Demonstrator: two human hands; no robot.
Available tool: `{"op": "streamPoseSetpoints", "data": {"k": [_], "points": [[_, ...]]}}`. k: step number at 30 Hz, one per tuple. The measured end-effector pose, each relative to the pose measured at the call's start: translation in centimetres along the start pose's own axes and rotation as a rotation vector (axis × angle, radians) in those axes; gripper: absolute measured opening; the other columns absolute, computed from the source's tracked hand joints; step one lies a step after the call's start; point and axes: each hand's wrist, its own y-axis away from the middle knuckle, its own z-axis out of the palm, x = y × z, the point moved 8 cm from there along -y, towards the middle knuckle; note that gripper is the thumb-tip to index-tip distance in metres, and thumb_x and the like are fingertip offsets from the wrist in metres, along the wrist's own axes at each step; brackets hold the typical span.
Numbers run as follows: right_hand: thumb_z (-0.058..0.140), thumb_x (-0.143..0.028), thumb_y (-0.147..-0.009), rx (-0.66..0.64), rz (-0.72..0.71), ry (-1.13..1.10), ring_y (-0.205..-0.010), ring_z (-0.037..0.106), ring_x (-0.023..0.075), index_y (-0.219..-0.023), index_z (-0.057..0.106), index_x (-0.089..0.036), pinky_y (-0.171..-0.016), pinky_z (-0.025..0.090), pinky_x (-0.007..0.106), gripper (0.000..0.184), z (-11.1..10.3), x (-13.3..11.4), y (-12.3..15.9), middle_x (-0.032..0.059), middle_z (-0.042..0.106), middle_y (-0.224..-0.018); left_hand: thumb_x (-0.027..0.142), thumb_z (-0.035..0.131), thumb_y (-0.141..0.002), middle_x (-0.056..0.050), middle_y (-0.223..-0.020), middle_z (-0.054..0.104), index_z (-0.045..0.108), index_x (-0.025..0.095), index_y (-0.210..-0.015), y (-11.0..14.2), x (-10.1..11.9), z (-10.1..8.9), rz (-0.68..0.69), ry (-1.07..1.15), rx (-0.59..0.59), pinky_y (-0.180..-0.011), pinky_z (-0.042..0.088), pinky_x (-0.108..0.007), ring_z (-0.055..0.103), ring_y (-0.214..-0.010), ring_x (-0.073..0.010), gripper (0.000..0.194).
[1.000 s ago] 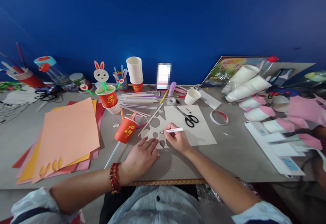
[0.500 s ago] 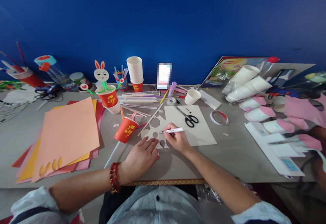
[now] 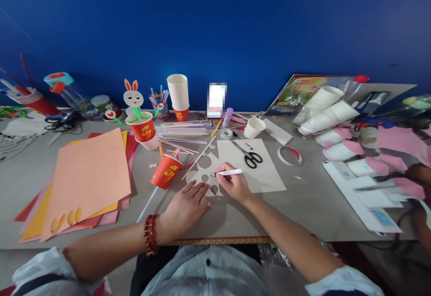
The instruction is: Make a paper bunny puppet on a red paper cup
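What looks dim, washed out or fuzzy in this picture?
Head view: the blue wall is brightest low in the middle, dimming toward the upper corners; the phone screen is mostly bright white, broken by coarse squares. Head view, far right edge: dark and soft. Head view, centre: the right hand and marker look fairly clear.

1 head-worn camera, facing forward and down over desk point(image 3: 232, 226): left hand point(image 3: 185, 207), right hand point(image 3: 235, 187) near, blue wall point(image 3: 215, 31) beyond.
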Motion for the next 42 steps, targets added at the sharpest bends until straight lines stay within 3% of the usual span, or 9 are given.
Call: {"op": "streamPoseSetpoints", "data": {"k": [37,42], "points": [[0.052,-0.029,-0.089,-0.004,0.006,-0.014,-0.052,0.047,0.0123,-0.083,0.056,-0.021,-0.049,0.037,0.022,0.011,0.03,0.02,0.05,-0.0034,0.054,-0.062,0.031,0.057,-0.095,-0.014,-0.127,0.067,0.067,0.011,-0.097,0.15,0.03,0.18,-0.002,0.013,0.003,-0.104,0.045,-0.044,0.063,-0.118,-0.0272,0.022],[0.05,-0.029,-0.091,-0.022,-0.009,-0.054,-0.057,0.053,0.0136,-0.089,0.058,-0.021,-0.053,0.042,0.023,0.012,0.2,0.04,-0.02,-0.0006,0.061,-0.07,0.033,0.056,-0.096,-0.013,-0.128,0.067,0.066,0.012,-0.1,0.35,-0.02,0.54,-0.001,0.008,-0.007,-0.105,0.043,-0.043,0.061,-0.12,-0.0264,0.024]]}}
